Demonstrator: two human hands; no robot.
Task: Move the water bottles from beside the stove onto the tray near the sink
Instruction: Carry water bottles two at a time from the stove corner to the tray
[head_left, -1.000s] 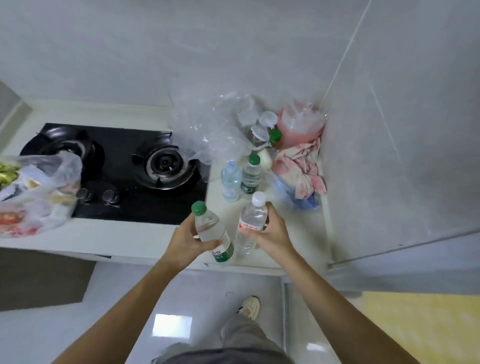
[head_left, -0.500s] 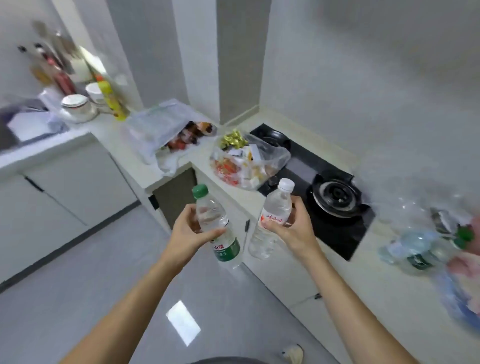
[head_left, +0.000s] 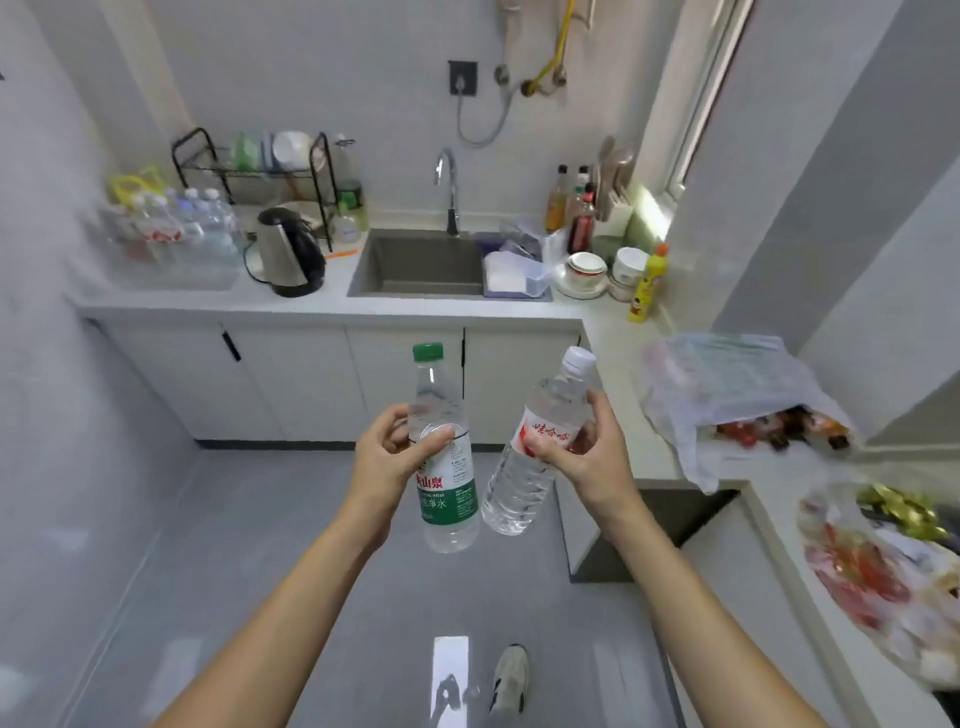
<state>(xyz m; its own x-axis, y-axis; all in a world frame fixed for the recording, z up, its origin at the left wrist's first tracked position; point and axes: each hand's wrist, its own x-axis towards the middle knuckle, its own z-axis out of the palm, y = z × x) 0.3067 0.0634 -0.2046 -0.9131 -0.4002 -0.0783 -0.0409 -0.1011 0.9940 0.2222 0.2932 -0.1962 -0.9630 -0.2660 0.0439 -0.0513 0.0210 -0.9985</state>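
Head view: left hand clenched round the upper body of the green-cap bottle, upright; right hand clenched round the red-label bottle, tilted. Both held mid-air over the floor, well apart from the tray on the desk left of the sink. Bottles look full: fairly heavy, thin soft plastic, smooth. Best held mid-body, not squeezed hard.

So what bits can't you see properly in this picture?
Head view only:
- Tray with bottles, far left: blurred, so no count.
- Green-cap bottle label: partly covered by left hand.
- White-cap bottle label: partly covered by right hand.
- Bagged food: blurred and cut off by the right edge.
- Stove: out of frame.
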